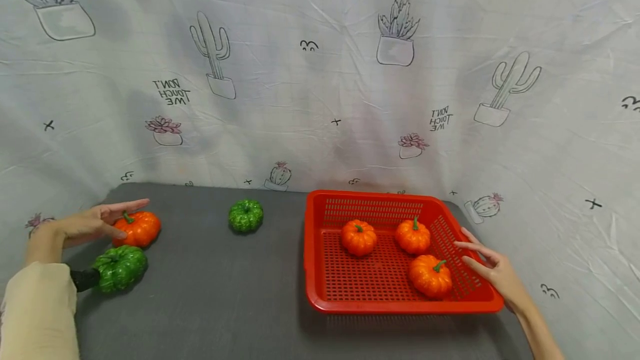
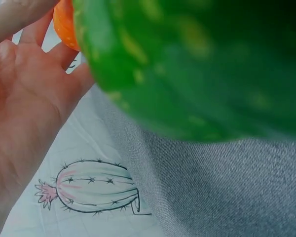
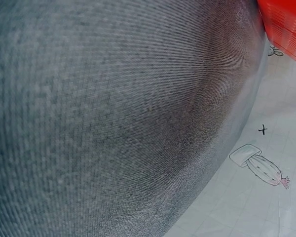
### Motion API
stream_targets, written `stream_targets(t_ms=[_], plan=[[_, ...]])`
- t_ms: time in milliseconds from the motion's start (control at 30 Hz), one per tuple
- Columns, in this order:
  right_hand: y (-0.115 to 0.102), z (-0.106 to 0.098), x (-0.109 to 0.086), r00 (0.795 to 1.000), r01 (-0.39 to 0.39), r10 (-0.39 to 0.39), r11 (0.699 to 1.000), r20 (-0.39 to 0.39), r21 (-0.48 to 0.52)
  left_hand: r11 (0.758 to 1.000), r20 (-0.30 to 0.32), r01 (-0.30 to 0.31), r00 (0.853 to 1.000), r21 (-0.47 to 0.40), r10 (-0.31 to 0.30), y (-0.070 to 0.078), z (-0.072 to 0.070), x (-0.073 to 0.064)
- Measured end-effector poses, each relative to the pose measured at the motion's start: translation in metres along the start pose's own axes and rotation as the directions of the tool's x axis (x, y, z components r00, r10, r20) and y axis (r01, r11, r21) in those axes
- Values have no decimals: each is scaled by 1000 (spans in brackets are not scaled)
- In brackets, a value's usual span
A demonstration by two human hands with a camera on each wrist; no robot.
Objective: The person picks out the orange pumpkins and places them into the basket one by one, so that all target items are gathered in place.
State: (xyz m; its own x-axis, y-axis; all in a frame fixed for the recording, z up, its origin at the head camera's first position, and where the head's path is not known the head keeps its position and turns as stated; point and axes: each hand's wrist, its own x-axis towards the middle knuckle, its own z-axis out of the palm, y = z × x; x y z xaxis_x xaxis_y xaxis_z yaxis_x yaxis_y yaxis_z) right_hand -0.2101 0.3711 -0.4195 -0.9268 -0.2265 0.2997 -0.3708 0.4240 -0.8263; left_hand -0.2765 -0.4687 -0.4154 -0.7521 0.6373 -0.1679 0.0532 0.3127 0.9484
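At the left, my left hand (image 1: 90,224) is at an orange pumpkin (image 1: 137,229), its index finger stretched past the top and its thumb against the near left side. The left wrist view shows the open palm (image 2: 29,94), with part of the orange pumpkin (image 2: 64,24) beyond it. A green pumpkin (image 1: 121,269) sits just in front, close below the left wrist. On the right, my right hand (image 1: 500,274) rests with extended fingers over the right rim of a red plastic basket (image 1: 314,271). The right wrist view does not show that hand.
Inside the basket lie three orange pumpkins, at left (image 1: 358,238), back right (image 1: 412,236) and front right (image 1: 430,276). A smaller green pumpkin (image 1: 245,216) sits toward the back of the grey table (image 1: 225,304). A white printed cloth (image 1: 300,82) hangs behind.
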Motion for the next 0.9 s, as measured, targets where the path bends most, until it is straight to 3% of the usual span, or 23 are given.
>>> stream_targets(t_ms=[233,533,700,900], plan=[[-2,-2,2,1000,12,-12,1000,14,0,999,12,43,999,-28,-42,0,0,0],[-2,-1,1,1000,8,-8,1000,22,-2,995,60,-7,998,-100,13,-1,3,1],[-1,-1,-1,1000,9,-10,1000,16,3,998,-9,-4,1000,-56,4,4,4,-4],[-1,0,0,1000,-9,9,1000,3,5,997,-163,22,987,69,-10,10,6,-13]])
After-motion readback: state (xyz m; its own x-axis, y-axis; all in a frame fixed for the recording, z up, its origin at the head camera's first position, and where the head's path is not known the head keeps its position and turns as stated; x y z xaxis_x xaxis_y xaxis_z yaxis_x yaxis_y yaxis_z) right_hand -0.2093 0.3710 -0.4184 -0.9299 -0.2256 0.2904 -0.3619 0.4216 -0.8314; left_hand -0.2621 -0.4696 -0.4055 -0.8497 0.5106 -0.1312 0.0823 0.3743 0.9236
